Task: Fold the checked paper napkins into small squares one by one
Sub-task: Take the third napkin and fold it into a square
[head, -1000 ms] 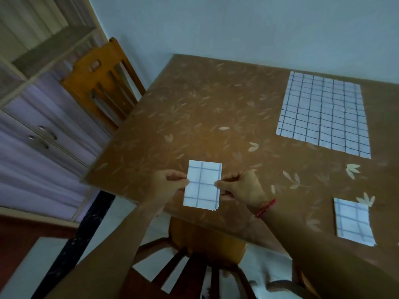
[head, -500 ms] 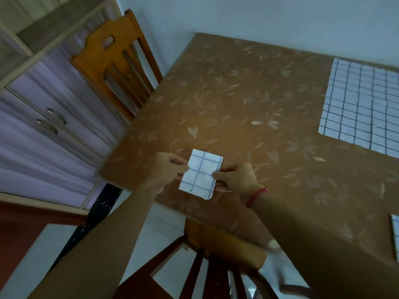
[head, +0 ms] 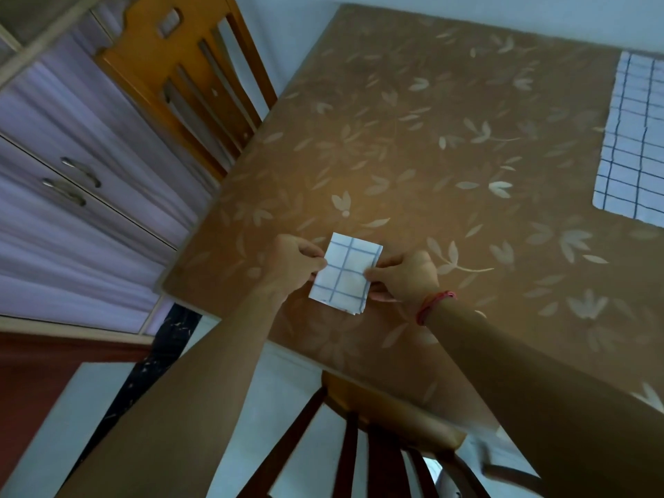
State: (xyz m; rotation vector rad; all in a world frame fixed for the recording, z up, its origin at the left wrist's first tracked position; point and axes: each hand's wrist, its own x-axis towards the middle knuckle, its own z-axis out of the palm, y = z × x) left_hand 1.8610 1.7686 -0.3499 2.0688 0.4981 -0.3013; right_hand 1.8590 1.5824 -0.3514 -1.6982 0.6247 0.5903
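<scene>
Napkin (head: pixel 346 273) folded small, pinched at both side edges over the near left corner of the table (head: pixel 395 138).
I see left hand (head: pixel 293 267) curled, thumb and fingers pinching the left edge; right hand (head: pixel 406 278) likewise on the right edge. Can't tell if it touches the table. Layers fan loose at the near right corner. Risk, my guess: ease either pinch and the layers slide, next crease goes crooked; table edge is close, so a drop could reach the floor. Unfolded napkins (head: pixel 639 138) lie far right.
</scene>
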